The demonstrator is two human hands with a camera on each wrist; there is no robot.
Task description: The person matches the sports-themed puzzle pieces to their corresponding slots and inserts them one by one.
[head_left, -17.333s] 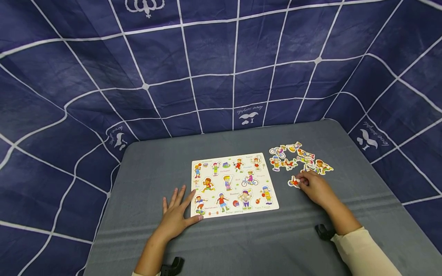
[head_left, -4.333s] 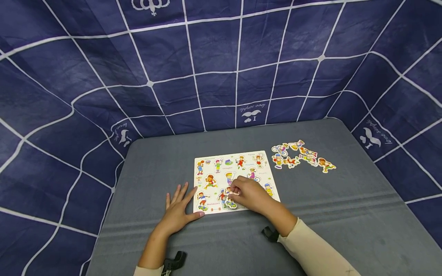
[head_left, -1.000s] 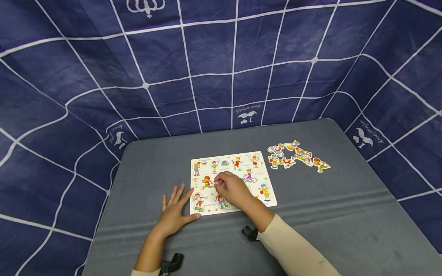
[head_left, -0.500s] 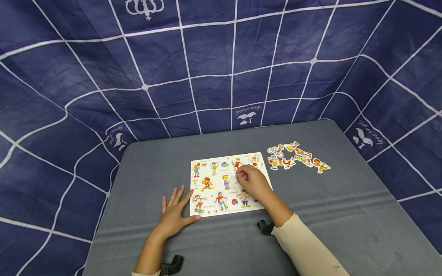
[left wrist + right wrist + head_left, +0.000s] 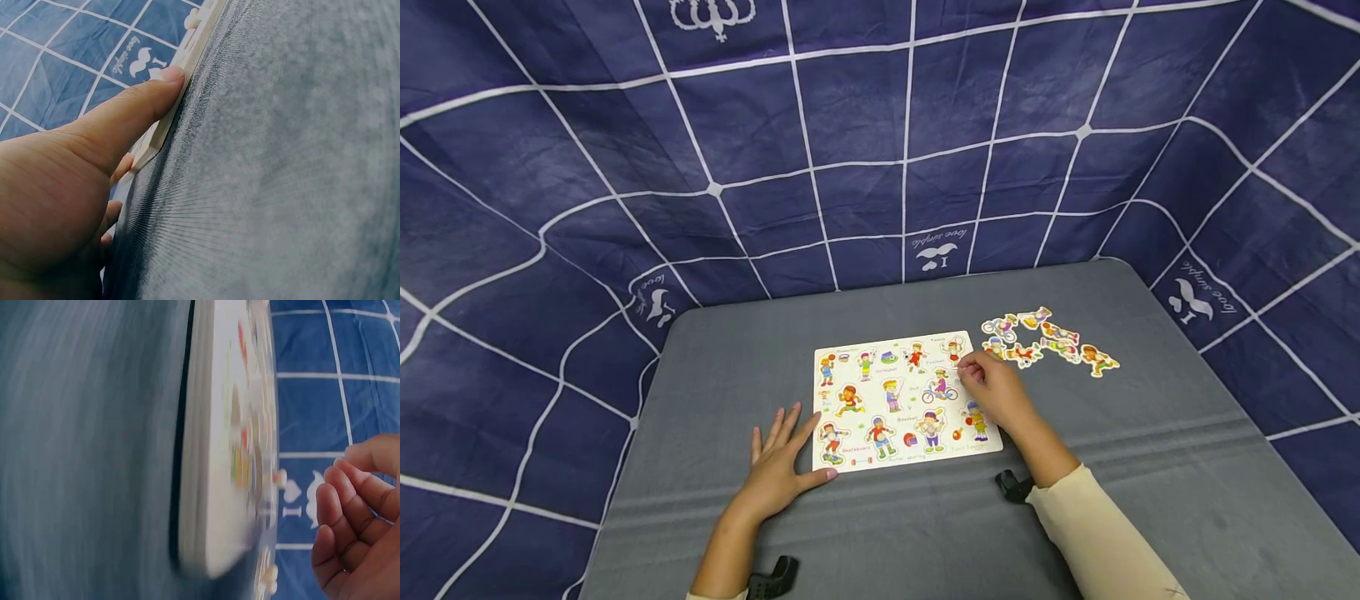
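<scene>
A white wooden knob puzzle board [image 5: 865, 423] printed with children playing sports lies on the grey table. My left hand [image 5: 781, 467] is spread at its lower left corner, thumb touching the near edge and fingers along the left side. In the left wrist view that thumb [image 5: 147, 100] presses straight against the board's edge. Above the board's right edge hovers my right hand [image 5: 1000, 396], fingers loosely curled and holding nothing in the right wrist view. A skateboarder piece [image 5: 831, 450] and a roller-skater piece [image 5: 881, 446] sit in the board's bottom row.
Several loose puzzle pieces [image 5: 1060, 332] lie in a cluster right of the board, beyond my right hand. A runner-like piece [image 5: 1097, 362] is the rightmost. Blue white-lined cloth [image 5: 865, 192] hangs behind and beside the grey table [image 5: 910, 533].
The right hand held a skater piece over the board's lower middle 4.3 seconds ago; that piece now lies in the board. Lately the emptied hand has moved right. The left hand stays.
</scene>
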